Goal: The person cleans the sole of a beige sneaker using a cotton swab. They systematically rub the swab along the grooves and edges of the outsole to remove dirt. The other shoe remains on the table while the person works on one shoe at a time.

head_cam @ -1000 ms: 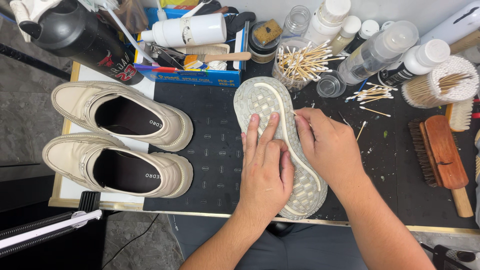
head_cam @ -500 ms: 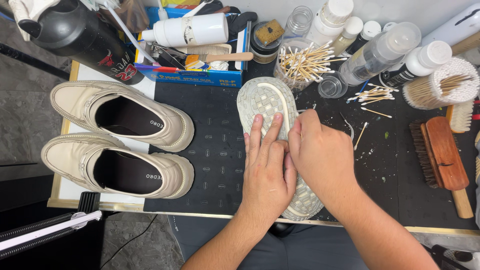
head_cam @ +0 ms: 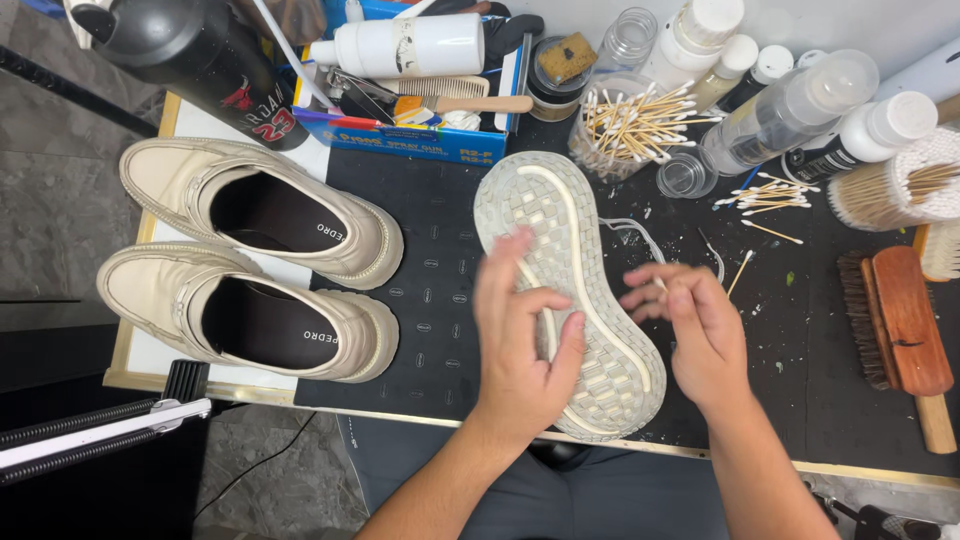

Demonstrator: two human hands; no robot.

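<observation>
Sneaker [head_cam: 565, 290], sole up, is lying on the black mat [head_cam: 440, 240] right under both my hands, toe pointing away from me and heel close to my wrists. I am judging it light and springy: the pale rubber tread looks soft enough to flex but grippy, not slippery, so the firm edge of the sole along the midfoot seems the best place to take hold. My left hand [head_cam: 520, 345] is resting on the tread with fingers spread and the thumb pressing near the middle groove, holding nothing. My right hand [head_cam: 695, 325] is hovering just off the sole's right edge, fingers loosely curled; something small and pale may be pinched at the fingertips, but I cannot tell. Compared with half a second ago, my right hand is no longer lying over the sole beside the left; it is sitting clear to the side, and more tread is showing. Beige loafers [head_cam: 255, 265] are sitting well to the left of my left hand.
</observation>
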